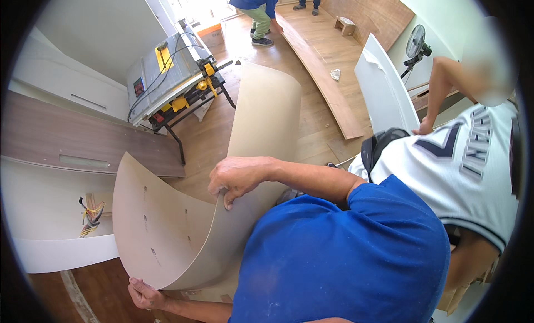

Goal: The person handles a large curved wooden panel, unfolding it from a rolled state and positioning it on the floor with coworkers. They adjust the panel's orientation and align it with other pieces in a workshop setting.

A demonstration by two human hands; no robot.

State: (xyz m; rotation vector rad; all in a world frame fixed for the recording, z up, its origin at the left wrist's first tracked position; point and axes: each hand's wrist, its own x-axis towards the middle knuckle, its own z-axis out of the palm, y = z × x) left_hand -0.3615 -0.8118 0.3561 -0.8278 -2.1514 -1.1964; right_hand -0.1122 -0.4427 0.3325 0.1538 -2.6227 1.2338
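A long, thin tan sheet (167, 228) with rows of small holes lies over the wooden floor and is bent up into a curl. My right hand (239, 178) reaches across from my blue sleeve and grips the sheet's upper folded edge, fingers over the top and thumb underneath. My left hand (143, 293) holds the sheet's lower corner close to the floor. The far end of the sheet (267, 106) runs away toward the table saw.
A grey and yellow table saw (172, 78) stands at the back left. A long wooden board (325, 84), a white panel (384, 92) and a fan (416, 43) are to the right. A person in a white jersey (461, 161) bends close by; another person (258, 11) stoops far off.
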